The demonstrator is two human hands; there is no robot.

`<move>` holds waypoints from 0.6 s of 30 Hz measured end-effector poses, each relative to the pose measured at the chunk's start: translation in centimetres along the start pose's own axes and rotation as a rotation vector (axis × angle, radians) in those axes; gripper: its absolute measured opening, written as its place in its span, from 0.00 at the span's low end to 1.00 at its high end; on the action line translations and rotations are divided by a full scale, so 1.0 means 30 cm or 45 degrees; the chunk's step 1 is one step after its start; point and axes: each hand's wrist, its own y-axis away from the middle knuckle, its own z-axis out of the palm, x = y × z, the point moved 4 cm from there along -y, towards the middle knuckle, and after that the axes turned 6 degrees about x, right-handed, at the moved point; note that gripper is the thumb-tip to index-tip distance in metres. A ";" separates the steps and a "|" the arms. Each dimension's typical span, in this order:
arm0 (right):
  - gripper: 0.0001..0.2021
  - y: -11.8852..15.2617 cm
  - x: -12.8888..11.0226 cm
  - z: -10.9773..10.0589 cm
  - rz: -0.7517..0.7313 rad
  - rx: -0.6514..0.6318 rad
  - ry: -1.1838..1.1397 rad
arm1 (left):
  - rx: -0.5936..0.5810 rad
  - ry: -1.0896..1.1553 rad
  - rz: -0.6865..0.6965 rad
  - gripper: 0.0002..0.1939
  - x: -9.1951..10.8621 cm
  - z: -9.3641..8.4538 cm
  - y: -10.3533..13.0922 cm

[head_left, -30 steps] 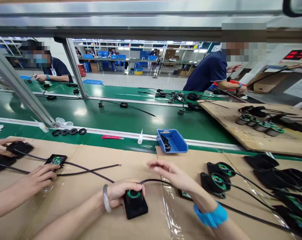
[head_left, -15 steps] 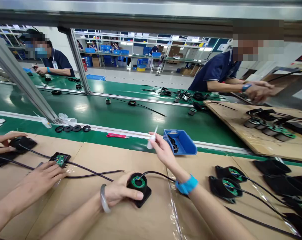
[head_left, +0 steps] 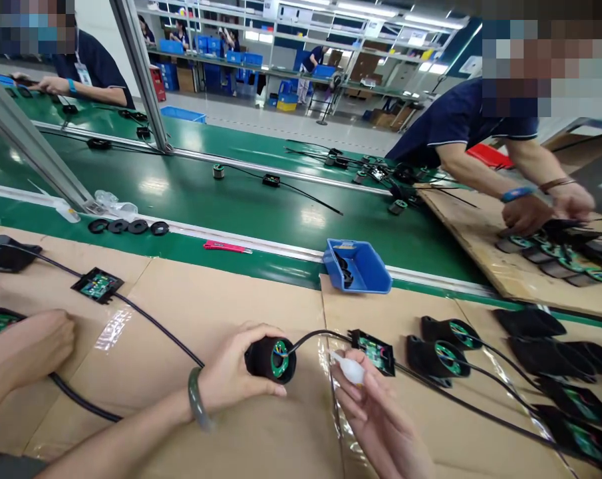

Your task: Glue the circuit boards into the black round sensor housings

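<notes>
My left hand (head_left: 241, 372) is closed round a black round motor housing (head_left: 265, 362), tilted so its mouth faces right. Inside the mouth shows a green ring-shaped circuit board (head_left: 281, 360) with thin coloured wires. From it a black cable (head_left: 320, 334) arches right to a black box with an open circuit board (head_left: 375, 352). My right hand (head_left: 380, 412) grips a small white squeeze bottle (head_left: 351, 370), its narrow nozzle pointing up and left toward the housing, a short gap apart from it.
A blue bin (head_left: 365, 269) with black parts stands at the bench's back edge. A red box cutter (head_left: 227, 247) and black rings (head_left: 138, 227) lie left of it. More wired housings (head_left: 445, 356) sit right. A co-worker's hand (head_left: 26, 352) is at left; another person works across the belt.
My right hand has brought the bottle down from beside the blue bin toward the housing. The housing is now tilted to the right. The neighbour's hand has shifted left, and the view has moved.
</notes>
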 end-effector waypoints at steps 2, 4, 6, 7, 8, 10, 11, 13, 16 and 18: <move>0.15 0.002 0.004 -0.006 -0.023 0.026 -0.047 | 0.005 -0.060 0.000 0.31 -0.003 0.007 0.006; 0.15 0.000 0.010 -0.016 -0.040 0.051 -0.095 | 0.009 -0.105 0.003 0.31 -0.004 0.013 0.012; 0.16 -0.003 0.020 -0.027 -0.026 0.094 -0.138 | 0.014 -0.126 0.009 0.32 -0.003 0.019 0.016; 0.17 -0.004 0.025 -0.033 -0.011 0.123 -0.155 | 0.015 -0.130 0.013 0.32 -0.003 0.021 0.018; 0.18 -0.004 0.030 -0.037 0.002 0.150 -0.165 | 0.017 -0.132 0.014 0.32 -0.004 0.023 0.019; 0.20 -0.003 0.035 -0.038 0.011 0.179 -0.157 | 0.023 -0.143 0.012 0.33 -0.005 0.025 0.020; 0.20 -0.002 0.034 -0.035 -0.004 0.185 -0.140 | 0.027 -0.153 0.011 0.33 -0.005 0.025 0.021; 0.19 0.000 0.026 -0.023 -0.074 0.194 -0.093 | 0.037 -0.183 0.015 0.32 -0.005 0.025 0.023; 0.17 0.004 0.007 0.005 -0.211 0.189 0.008 | 0.047 -0.245 0.044 0.31 0.000 0.024 0.027; 0.15 0.011 -0.008 0.022 -0.314 0.173 0.094 | 0.045 -0.295 0.080 0.32 0.003 0.025 0.030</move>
